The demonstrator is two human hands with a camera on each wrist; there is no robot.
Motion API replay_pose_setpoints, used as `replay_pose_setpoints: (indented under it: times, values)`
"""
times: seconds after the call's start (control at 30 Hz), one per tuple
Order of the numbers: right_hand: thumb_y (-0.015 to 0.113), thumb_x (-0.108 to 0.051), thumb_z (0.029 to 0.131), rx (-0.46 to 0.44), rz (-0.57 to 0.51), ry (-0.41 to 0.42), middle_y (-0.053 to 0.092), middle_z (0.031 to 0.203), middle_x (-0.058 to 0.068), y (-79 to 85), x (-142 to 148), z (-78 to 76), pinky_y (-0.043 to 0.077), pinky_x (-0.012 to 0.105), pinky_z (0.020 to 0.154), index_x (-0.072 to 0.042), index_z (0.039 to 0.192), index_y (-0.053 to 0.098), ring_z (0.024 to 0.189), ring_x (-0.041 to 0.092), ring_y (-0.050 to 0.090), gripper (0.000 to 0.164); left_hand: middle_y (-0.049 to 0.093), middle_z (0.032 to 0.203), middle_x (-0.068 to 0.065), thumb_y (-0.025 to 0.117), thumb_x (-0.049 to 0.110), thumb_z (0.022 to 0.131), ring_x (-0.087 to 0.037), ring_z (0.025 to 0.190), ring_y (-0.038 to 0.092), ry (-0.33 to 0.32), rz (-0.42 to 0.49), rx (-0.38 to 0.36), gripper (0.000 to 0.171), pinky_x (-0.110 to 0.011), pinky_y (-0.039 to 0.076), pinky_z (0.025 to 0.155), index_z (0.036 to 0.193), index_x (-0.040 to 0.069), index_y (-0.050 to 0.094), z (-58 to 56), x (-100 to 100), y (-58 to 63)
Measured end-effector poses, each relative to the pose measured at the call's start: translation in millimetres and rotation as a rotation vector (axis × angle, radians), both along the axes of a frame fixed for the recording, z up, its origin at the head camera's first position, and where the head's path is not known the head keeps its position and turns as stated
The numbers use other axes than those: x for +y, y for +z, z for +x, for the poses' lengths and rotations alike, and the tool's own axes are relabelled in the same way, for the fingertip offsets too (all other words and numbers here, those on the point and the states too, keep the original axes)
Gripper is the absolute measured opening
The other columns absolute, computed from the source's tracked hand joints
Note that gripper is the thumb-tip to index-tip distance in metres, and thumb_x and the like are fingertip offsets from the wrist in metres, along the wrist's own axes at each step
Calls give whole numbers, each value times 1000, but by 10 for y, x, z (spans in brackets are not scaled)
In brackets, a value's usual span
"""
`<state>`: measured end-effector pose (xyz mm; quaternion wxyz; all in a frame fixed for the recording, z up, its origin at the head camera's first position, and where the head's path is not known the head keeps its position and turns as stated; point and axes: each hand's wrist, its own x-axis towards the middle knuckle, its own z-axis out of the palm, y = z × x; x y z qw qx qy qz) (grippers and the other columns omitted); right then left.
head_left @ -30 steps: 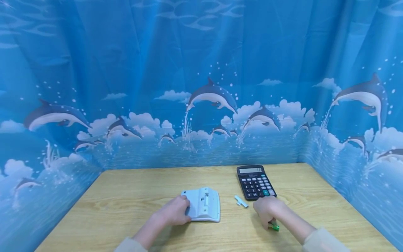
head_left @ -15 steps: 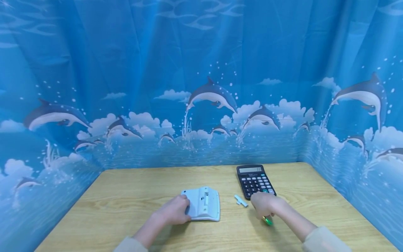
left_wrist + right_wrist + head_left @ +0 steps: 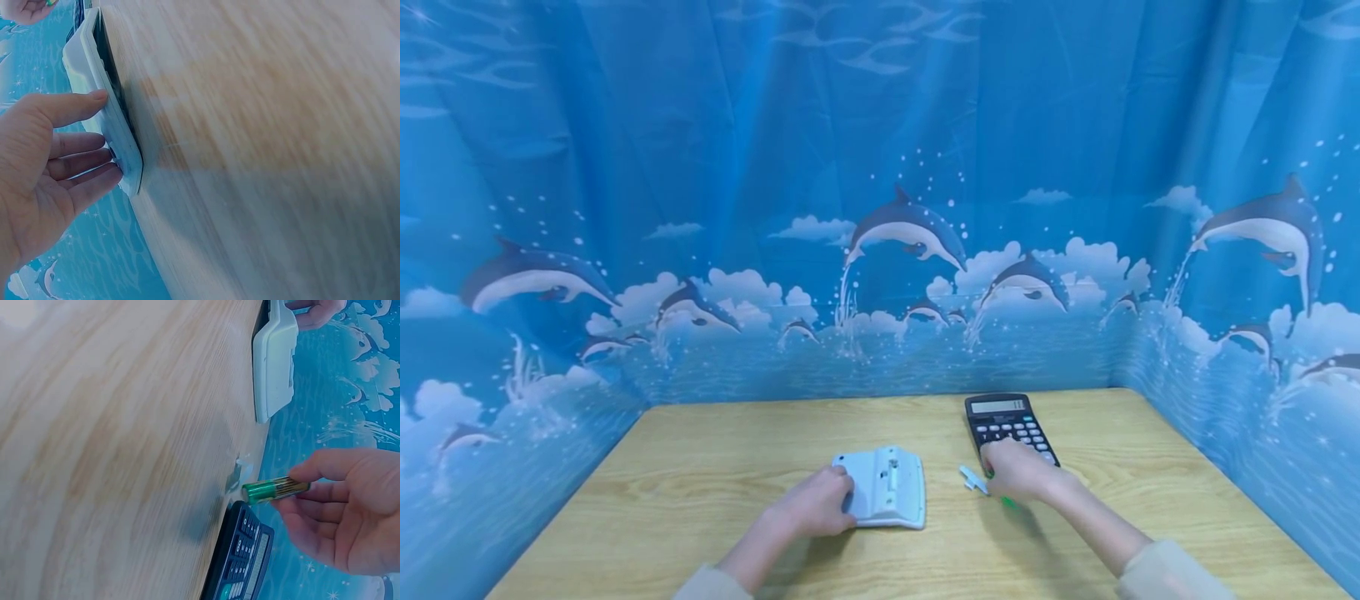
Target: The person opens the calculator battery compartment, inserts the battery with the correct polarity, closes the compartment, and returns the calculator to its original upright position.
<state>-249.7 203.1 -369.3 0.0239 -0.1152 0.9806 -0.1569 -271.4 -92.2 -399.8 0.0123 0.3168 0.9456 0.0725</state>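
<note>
A white calculator (image 3: 906,492) lies face down on the table, its battery slot uncovered and facing up. My left hand (image 3: 818,502) grips its left side, thumb at the near edge and fingers along the side. Between the thumb and fingers of my right hand (image 3: 1021,471) is a green and gold battery (image 3: 269,490), pinched at one end and held above the table; in the head view the hand mostly hides it. A small white battery cover (image 3: 972,478) lies just left of that hand, to the right of the white calculator.
Behind my right hand lies a black calculator (image 3: 996,407) face up, its lower keys covered by the hand in the head view. A blue dolphin-print curtain (image 3: 760,208) encloses the wooden table (image 3: 700,467) at the back and sides.
My right hand has moved left and away from me with the battery, to beside the battery cover and over the black calculator's lower keys. My left hand and the white calculator have stayed put.
</note>
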Motion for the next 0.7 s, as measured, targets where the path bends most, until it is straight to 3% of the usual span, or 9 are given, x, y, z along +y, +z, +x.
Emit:
replay_pose_setpoints:
  times: [0.47,0.7]
  values:
    - [72,-9,75,131,-129,-33,50,65,-2,-4,-187,-182,39,27,53,-10,78,58,58,12,46,14,48,75,4,76,28,73,-8,65,43,-14,9,18,29,-23,41,58,89,5,66,0,-2,-10]
    - [70,-8,76,121,-283,-44,54,69,-2,19,-278,-275,43,27,58,-9,80,59,63,12,49,12,48,74,4,76,28,72,-7,65,43,-29,14,33,30,-23,41,57,89,5,66,2,-13,-12]
